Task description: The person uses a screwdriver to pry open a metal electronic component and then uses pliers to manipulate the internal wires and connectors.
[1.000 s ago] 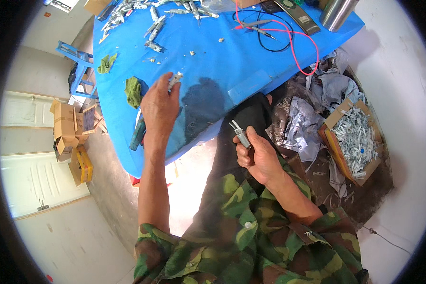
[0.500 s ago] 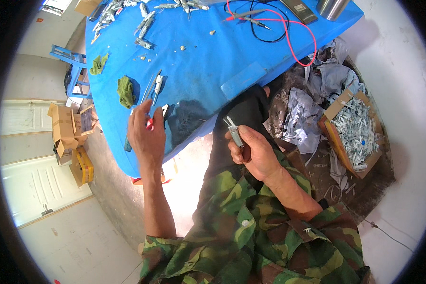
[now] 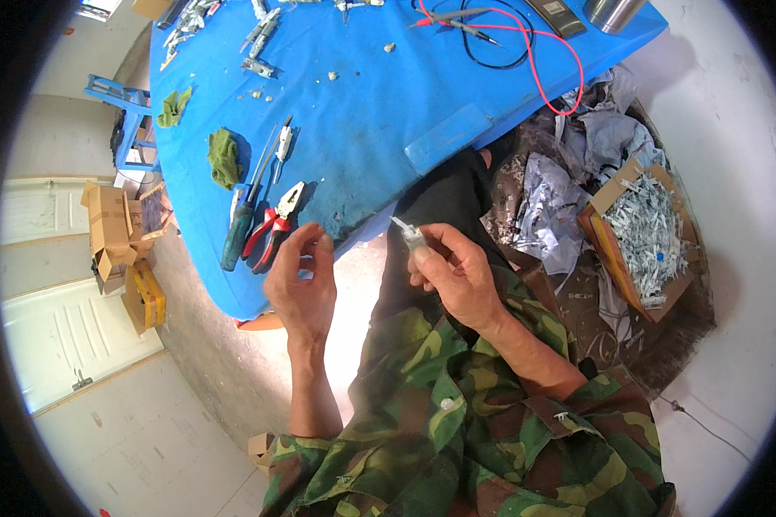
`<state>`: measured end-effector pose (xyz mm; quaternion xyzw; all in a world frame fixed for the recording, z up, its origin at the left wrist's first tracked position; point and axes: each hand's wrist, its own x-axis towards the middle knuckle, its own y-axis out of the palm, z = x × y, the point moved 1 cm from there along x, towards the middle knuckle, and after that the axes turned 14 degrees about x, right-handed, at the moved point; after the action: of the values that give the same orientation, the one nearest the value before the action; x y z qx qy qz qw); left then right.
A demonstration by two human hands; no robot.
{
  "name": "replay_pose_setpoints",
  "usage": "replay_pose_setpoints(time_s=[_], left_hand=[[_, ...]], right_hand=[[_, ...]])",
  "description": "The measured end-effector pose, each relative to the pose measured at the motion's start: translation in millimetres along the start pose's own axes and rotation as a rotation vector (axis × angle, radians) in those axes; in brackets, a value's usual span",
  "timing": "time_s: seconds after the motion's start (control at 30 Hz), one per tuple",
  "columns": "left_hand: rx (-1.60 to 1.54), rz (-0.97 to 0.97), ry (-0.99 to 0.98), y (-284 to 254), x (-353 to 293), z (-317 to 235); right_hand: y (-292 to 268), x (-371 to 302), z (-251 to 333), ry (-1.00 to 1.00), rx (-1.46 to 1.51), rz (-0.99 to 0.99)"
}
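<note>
My right hand [image 3: 459, 274] grips a small grey-white plastic part [image 3: 414, 236] between thumb and fingers; a thin pale prong sticks out of its far end. To its left my left hand [image 3: 303, 280] is raised off the table's near edge, apart from the part. Its fingers are curled in toward the thumb, and whatever may be between the tips is hidden. Just beyond it on the blue cloth lie red-handled pliers [image 3: 276, 226], a screwdriver with a dark green handle [image 3: 237, 234] and another slim white part with a thin shaft [image 3: 283, 142].
Green rags [image 3: 224, 158] lie on the blue-covered table [image 3: 345, 129]. Several grey parts [image 3: 263, 33] are at its far left, red and black test leads [image 3: 526, 52] and a metal cup [image 3: 612, 13] at its far right. A carton full of small parts [image 3: 647, 241] stands right, beside plastic bags [image 3: 547, 202].
My left hand has drawn back from the pliers toward me and to the right, its fingers curling in. The pliers now show fully. My right hand has turned the part, shifting slightly left.
</note>
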<state>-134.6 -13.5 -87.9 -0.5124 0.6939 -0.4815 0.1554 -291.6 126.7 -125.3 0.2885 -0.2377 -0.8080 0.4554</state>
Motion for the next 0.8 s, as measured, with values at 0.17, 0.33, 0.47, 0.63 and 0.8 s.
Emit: replay_pose_setpoints(time_s=[0.17,0.33,0.47,0.63,0.8], left_hand=[[-0.047,0.017,-0.005,7,-7,-2],[-0.072,0.072,-0.032,10,-15,-8],[-0.110,0.114,-0.062,11,-19,-15],[-0.153,0.131,-0.066,15,-21,-19],[-0.159,0.135,-0.063,18,-22,-20]], right_hand=[[1,0,-8,-0.127,-0.151,-0.032],[-1,0,-9,-0.147,-0.199,-0.014],[0,1,-11,-0.185,-0.175,-0.011],[-2,0,0,-0.021,-0.051,0.025],[-11,3,-7,0.117,0.193,0.043]])
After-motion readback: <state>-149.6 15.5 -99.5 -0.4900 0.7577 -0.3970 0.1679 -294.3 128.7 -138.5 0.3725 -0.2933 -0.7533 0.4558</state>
